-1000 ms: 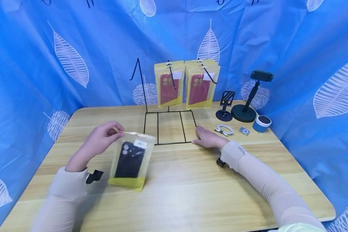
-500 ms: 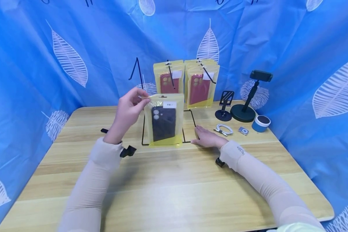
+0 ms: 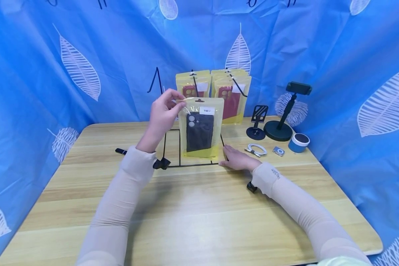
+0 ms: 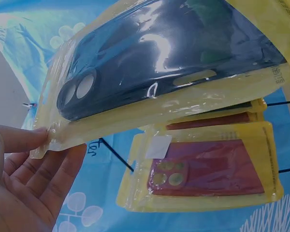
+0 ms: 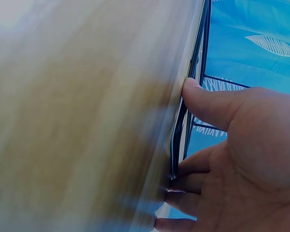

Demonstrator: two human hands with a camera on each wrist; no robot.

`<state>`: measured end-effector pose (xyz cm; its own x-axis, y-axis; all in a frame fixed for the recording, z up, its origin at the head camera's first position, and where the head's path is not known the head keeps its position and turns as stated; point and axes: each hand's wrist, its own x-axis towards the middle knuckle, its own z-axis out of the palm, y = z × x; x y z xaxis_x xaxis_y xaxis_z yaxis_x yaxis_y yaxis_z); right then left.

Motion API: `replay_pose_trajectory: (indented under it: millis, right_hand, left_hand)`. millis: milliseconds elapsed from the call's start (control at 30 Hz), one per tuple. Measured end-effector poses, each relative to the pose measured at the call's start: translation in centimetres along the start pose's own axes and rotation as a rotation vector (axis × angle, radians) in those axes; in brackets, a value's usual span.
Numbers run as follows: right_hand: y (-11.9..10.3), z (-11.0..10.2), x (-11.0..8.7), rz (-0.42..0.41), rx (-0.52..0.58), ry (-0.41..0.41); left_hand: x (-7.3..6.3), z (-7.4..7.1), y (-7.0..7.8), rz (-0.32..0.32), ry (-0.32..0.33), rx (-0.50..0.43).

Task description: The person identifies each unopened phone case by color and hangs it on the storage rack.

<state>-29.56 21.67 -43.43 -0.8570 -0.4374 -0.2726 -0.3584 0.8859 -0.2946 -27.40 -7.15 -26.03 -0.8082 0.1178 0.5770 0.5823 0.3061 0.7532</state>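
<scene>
My left hand (image 3: 165, 111) pinches the top left corner of a clear and yellow pouch (image 4: 157, 104) between thumb and fingers. Inside it is a dark phone case (image 3: 199, 132) with a white label above. The pouch hangs upright in front of a black wire display rack (image 3: 197, 164), overlapping the left group of hanging pouches. Red phone cases (image 4: 208, 166) show in the pouches on the two hooks behind. At the rack's front right corner rests my right hand (image 3: 238, 158), its fairly straight fingers and thumb touching the base wire and the wooden table.
The rack's left hook (image 3: 154, 79) carries nothing. On the right stand a small black phone stand (image 3: 257, 122), a taller dark green stand (image 3: 282, 116) and a blue and white round container (image 3: 298, 143). A coiled white cable (image 3: 256, 149) and a small square device (image 3: 278, 151) lie nearby.
My left hand has carried the pouch up from the table's left side, rightward and back to the front of the rack. The right hand has stayed at the rack's corner.
</scene>
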Motion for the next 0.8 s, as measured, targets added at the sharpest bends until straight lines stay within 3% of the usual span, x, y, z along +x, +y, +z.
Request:
replay_pose_trajectory:
  millis: [133,333,533,800]
  right_hand:
    - [-0.1,-0.1,0.0,0.006,0.009,-0.004]
    - [-0.3,-0.2,0.0,0.008,-0.005,0.001]
    - [-0.4,-0.2,-0.1,0.012,-0.004,0.002]
    - [-0.6,-0.3,-0.5,0.022,0.005,0.002]
  left_hand:
    - [-0.3,0.4,-0.3,0.017,0.005,0.024]
    - [-0.2,0.6,-0.9,0.036,0.076,0.087]
    - [0.7,1.0,-1.7,-0.016,0.105,0.174]
    - [2.3,1.9,-2.4,-0.016,0.143,0.305]
